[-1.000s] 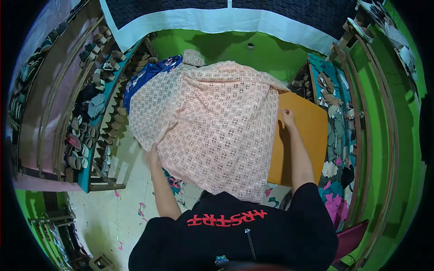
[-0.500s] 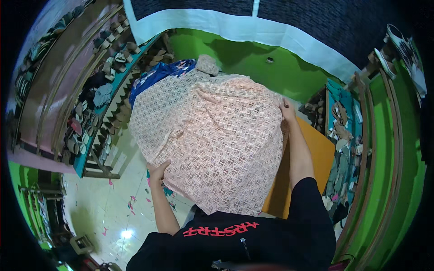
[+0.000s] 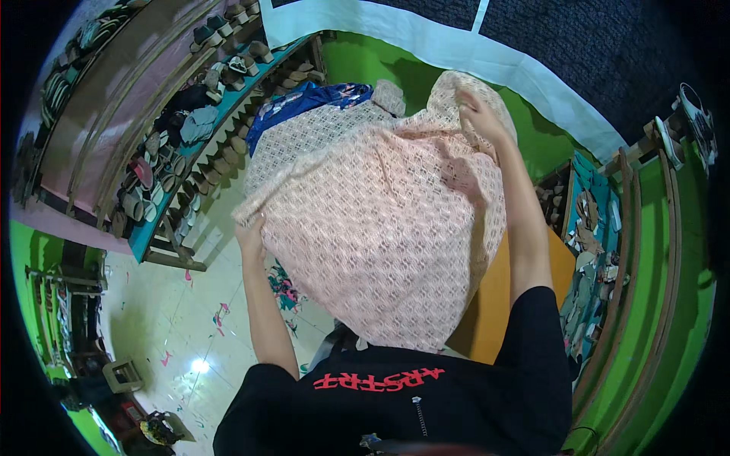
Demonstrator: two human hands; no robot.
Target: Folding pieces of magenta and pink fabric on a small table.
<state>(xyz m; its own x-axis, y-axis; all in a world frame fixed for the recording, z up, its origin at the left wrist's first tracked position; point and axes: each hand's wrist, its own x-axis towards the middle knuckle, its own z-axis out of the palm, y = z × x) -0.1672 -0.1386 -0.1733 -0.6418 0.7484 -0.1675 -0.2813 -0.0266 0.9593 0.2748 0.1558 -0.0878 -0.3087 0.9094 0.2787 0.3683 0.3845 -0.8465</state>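
A large sheet of pale pink lace fabric (image 3: pixel 372 235) spreads before me, draping down toward my body. My left hand (image 3: pixel 249 234) is closed on its left edge, where the fabric bunches into a fold. Farther off, my right hand (image 3: pixel 480 120) grips the raised far right part, slightly blurred; the lace billows up around it. Behind the left side, a blue patterned cloth (image 3: pixel 304 102) lies partly under the lace. Most of the surface beneath the fabric is hidden.
An orange tabletop (image 3: pixel 487 311) shows right of the fabric. Shelves of shoes (image 3: pixel 220 91) stand at the left, and a teal-topped rack (image 3: pixel 589 220) holds scraps at the right. Colourful scraps (image 3: pixel 285 289) litter the tiled floor (image 3: pixel 205 327). A green wall (image 3: pixel 365 53) rises behind.
My right hand has moved up and away from me, lifting the lace's right edge into a billow. My left hand has moved slightly farther away, with its edge raised. The view has shifted somewhat.
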